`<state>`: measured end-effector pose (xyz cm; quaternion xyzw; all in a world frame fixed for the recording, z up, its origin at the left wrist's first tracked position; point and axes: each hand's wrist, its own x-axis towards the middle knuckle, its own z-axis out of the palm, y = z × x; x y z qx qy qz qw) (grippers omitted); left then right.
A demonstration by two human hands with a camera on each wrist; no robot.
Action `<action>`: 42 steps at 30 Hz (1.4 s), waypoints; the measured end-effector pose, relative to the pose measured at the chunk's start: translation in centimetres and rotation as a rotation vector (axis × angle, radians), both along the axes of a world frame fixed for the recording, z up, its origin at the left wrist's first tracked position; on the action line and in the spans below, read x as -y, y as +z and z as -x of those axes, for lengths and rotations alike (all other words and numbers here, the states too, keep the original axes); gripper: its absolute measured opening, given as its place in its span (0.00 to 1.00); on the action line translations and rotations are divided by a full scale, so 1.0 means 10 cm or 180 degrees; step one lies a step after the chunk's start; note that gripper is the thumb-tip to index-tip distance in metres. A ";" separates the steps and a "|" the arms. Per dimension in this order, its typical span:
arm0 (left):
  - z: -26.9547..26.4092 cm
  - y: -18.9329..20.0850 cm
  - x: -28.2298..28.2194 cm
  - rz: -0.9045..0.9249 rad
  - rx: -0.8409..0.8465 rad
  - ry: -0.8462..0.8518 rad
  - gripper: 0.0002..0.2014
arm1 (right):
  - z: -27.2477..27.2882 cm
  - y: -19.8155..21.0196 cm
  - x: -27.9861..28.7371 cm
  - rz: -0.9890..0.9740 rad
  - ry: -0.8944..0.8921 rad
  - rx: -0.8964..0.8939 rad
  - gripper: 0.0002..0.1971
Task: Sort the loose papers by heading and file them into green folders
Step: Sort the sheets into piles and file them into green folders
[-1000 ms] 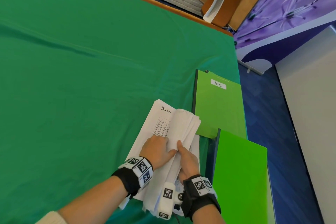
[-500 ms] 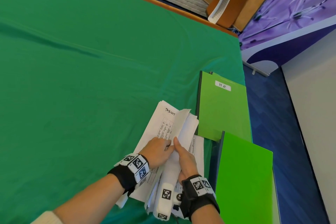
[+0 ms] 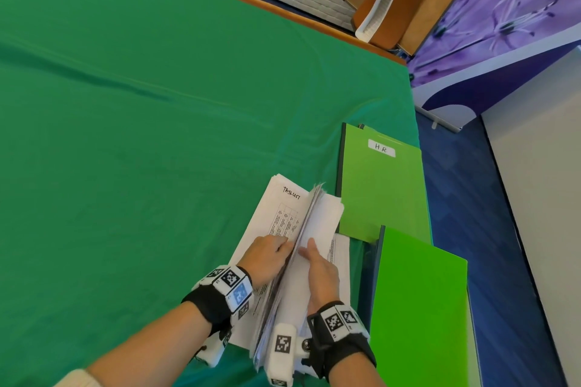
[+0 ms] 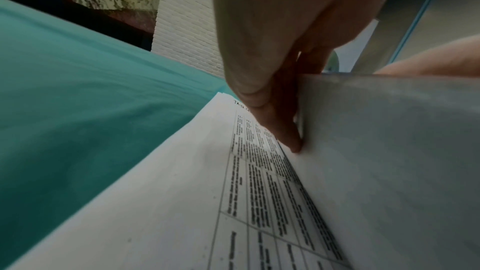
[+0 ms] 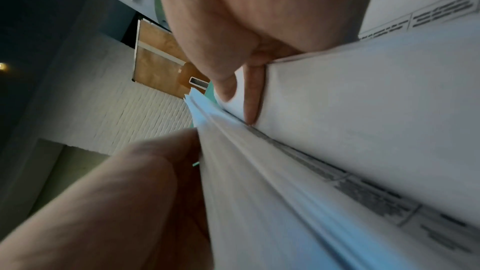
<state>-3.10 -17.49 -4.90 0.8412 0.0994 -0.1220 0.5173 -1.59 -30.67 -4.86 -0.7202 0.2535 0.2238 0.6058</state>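
The stack of papers [image 3: 292,248] lies on the green cloth [image 3: 141,135], directly under both hands. A raised bundle of sheets [image 3: 309,223] stands on edge between the hands like pages of an open book, and the page left flat beneath the left hand [image 3: 267,256] shows a printed table and a handwritten heading [image 3: 291,192] at its far corner. The left hand's straight fingers [image 4: 291,134] press into the fold where the bundle meets the flat page, holding the place without curling round anything. The right hand [image 3: 320,270] lies against the bundle's other face; in the right wrist view its thumb and fingers look closed round the bundle's edge, though the picture is blurred.

The sheets are probably light, limp and slick against each other, so a raised bundle is likely to sag or fan out unless it is pinched near a long edge and backed by the other palm. The loose edges already sit uneven.

Just right of the right hand lies a plain green folder [image 3: 418,308], partly over a second folder [image 3: 382,188] farther forward, which bears a white label [image 3: 381,148] reading H.R. Both folders lie shut and near the cloth's right edge, where there is little margin. To the left of the left hand and ahead of it the cloth runs wide, good room for laying out sorted piles.
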 end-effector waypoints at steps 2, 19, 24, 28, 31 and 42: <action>-0.02 -0.01 -0.03 -0.0019 -0.0025 0.0048 0.22 | 0.00 0.08 -0.01 0.0008 0.0071 -0.0050 0.20; -0.01 -0.27 -0.23 0.0084 -0.0564 0.0930 0.23 | 0.02 0.12 0.13 0.0638 -0.0232 0.0386 0.13; 0.00 -0.23 -0.28 0.0284 -0.0524 0.0952 0.25 | 0.02 0.14 0.17 0.0684 -0.0326 0.0488 0.16; -0.06 -0.25 -0.15 0.0657 -0.0485 0.0861 0.27 | 0.05 0.16 0.14 0.1084 0.0000 0.0882 0.03; -0.08 -0.30 -0.03 0.0958 -0.0520 0.0878 0.28 | 0.09 0.19 0.16 0.1181 0.0062 0.1204 0.22; -0.08 -0.19 0.20 0.1013 -0.0247 0.0652 0.28 | -0.06 0.30 0.06 0.1728 0.0358 0.0747 0.23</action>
